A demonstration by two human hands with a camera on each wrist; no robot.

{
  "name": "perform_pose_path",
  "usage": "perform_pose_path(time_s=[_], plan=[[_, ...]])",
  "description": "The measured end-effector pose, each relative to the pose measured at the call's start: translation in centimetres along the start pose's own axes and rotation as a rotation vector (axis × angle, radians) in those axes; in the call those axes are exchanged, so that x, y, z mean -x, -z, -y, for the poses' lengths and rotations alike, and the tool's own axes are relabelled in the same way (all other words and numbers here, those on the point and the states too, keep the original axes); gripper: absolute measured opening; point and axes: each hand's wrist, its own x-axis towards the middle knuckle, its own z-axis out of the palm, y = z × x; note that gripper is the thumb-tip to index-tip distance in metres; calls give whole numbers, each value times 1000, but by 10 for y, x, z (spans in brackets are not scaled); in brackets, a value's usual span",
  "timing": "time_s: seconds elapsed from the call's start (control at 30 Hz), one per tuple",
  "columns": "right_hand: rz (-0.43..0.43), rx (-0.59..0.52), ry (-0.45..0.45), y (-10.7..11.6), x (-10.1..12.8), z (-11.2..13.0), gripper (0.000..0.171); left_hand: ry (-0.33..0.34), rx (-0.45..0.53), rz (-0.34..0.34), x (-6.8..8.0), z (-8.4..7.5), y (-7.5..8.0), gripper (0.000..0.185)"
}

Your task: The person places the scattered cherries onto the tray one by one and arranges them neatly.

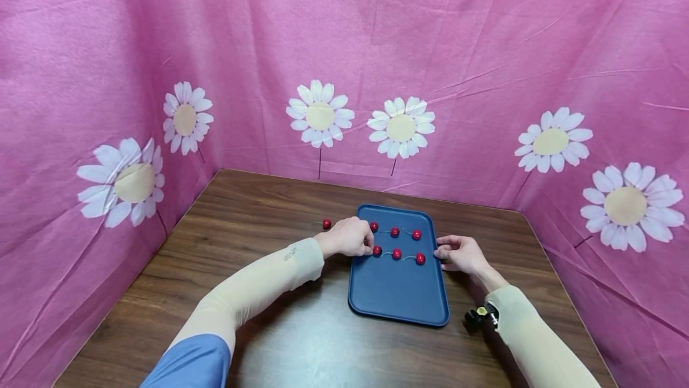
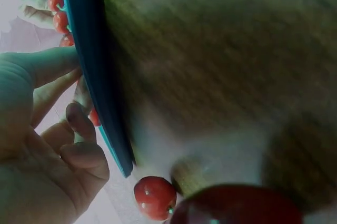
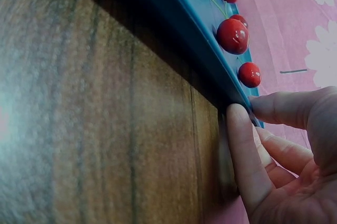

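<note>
We note left hand (image 1: 350,237) fingers curled at the blue tray (image 1: 398,298) left rim by a cherry (image 1: 377,250), pinch unclear, right hand (image 1: 463,253) fingers loosely bent touching right rim, tray centre frame on tabletop (image 1: 258,226).

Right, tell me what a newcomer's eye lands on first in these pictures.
First, the pink fabric backdrop with white daisies walling in the dark wooden table. Then the blue rectangular plastic tray in the middle, with six small red cherries in two rows on its far half and one stray red cherry on the wood to its left. The left hand reaches a cherry at the tray's left edge; the right hand touches its right rim.
</note>
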Motion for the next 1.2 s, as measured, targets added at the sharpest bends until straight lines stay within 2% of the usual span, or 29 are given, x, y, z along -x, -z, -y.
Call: perform_pose_path(time_s=[0.63,0.87,1.03,1.2], plan=[[6,-9,2,0,-1,-3,53,-26,3,-23,3,8,-2,12],[5,-9,1,-1,-1,0,53,-58,27,-40,7,12,4,11],[5,-11,-2,-1,-2,0,52,-89,91,-46,14,19,12,12],[1,-16,-6,-1,-2,0,53,-80,138,-63,24,27,20,21]])
